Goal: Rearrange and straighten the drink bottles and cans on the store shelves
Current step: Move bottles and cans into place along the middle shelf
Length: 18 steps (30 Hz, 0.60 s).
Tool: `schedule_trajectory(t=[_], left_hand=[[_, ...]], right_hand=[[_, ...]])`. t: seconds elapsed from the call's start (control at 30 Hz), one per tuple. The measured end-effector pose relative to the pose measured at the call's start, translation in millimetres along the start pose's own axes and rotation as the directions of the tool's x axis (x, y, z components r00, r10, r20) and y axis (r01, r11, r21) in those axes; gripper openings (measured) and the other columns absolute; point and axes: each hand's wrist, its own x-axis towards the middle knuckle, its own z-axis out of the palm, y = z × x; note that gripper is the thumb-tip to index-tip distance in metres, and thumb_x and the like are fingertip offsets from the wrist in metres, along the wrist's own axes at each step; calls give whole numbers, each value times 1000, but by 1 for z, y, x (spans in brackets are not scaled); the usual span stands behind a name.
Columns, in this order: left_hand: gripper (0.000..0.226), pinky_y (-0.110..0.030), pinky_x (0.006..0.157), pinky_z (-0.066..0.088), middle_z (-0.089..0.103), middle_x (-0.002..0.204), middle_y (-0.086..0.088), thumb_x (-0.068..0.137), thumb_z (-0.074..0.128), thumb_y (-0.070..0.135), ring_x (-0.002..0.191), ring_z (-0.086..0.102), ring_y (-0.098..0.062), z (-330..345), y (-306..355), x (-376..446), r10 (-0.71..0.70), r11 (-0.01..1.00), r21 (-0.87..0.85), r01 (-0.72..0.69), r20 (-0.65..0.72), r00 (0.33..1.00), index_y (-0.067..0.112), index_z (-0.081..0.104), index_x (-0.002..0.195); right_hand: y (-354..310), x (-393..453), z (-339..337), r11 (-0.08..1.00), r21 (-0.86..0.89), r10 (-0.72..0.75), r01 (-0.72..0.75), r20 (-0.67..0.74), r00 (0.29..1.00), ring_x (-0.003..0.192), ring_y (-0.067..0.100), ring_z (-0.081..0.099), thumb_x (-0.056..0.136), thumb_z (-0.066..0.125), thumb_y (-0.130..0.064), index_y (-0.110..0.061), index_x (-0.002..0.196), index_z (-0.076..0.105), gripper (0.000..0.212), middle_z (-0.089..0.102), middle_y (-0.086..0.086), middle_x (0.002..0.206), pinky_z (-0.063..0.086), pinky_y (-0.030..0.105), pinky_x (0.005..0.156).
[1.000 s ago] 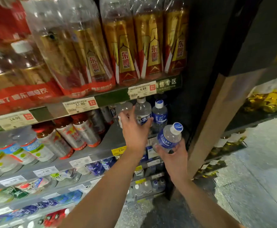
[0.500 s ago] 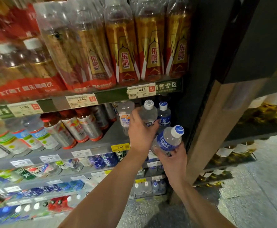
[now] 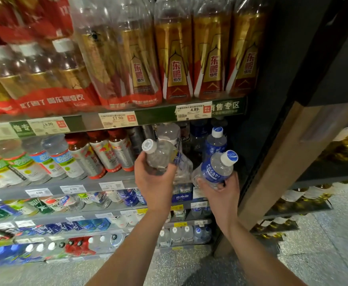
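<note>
My left hand (image 3: 155,182) grips a clear bottle with a white cap (image 3: 158,154), tilted to the left, in front of the second shelf (image 3: 90,182). My right hand (image 3: 220,191) holds a blue-labelled Pocari bottle (image 3: 217,169), tilted with its white cap up and to the right. Behind them on the shelf stand another blue-labelled bottle (image 3: 215,144) and a clear bottle (image 3: 169,132). Red-capped bottles (image 3: 109,153) and green-labelled bottles (image 3: 51,162) stand in rows to the left.
The top shelf holds tall golden drink bottles (image 3: 210,58) and shrink-wrapped packs (image 3: 45,75). Lower shelves carry several small bottles and cans (image 3: 86,201). A dark shelf end panel (image 3: 272,100) stands to the right, with another shelf unit (image 3: 313,195) and speckled floor (image 3: 323,254) beyond.
My left hand has pulled the clear white-capped bottle off the shelf and tipped it leftward. My right hand with the Pocari bottle has stayed close to the same spot.
</note>
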Motion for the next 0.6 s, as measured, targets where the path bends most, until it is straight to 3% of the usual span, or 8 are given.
schedule_trajectory(t=[0.17,0.27,0.37,0.43,0.5,0.6], left_hand=[[62,-30,93,57,69,119,-2,75,79,6,105,67,-13,-44,-10,28,-54,997,-56,47,-123,991,17,58,132],[59,-33,94,56,69,118,-3,76,80,5,104,68,-13,-52,-12,39,-38,996,-80,26,-155,987,16,59,129],[64,-37,97,56,65,124,-3,74,81,16,112,65,-16,-46,-14,58,-4,997,-80,-7,-143,990,18,56,133],[65,-43,100,54,62,127,-1,73,81,26,118,62,-18,-39,-16,71,24,997,-75,-34,-129,991,23,55,132],[64,-40,106,48,58,126,5,75,83,25,121,57,-12,-31,-18,79,66,997,-22,-69,-115,991,23,54,132],[65,-25,110,39,53,124,9,78,85,20,119,49,-3,-20,-22,86,113,992,65,-109,-61,992,14,54,135]], right_hand=[[-8,16,23,1000,19,-18,18,-11,1000,106,18,67,71,89,-13,-28,113,56,55,66,2,115,54,40,97],[-6,27,41,998,-51,-26,25,-28,999,112,17,64,71,90,-24,-28,122,56,61,64,0,122,51,43,102],[-3,34,58,978,-197,-84,71,-57,995,114,17,61,69,87,-40,-27,123,57,63,63,-3,121,50,45,102],[-2,35,67,968,-235,-106,89,-61,992,116,18,59,71,88,-29,-16,125,58,63,61,1,123,48,42,105],[-2,37,73,954,-284,-121,97,-66,991,120,18,56,72,88,-22,-10,129,56,67,59,5,127,44,34,109],[4,42,81,938,-336,-114,87,-62,992,126,20,53,72,87,-22,-10,134,51,72,57,6,133,42,38,112]])
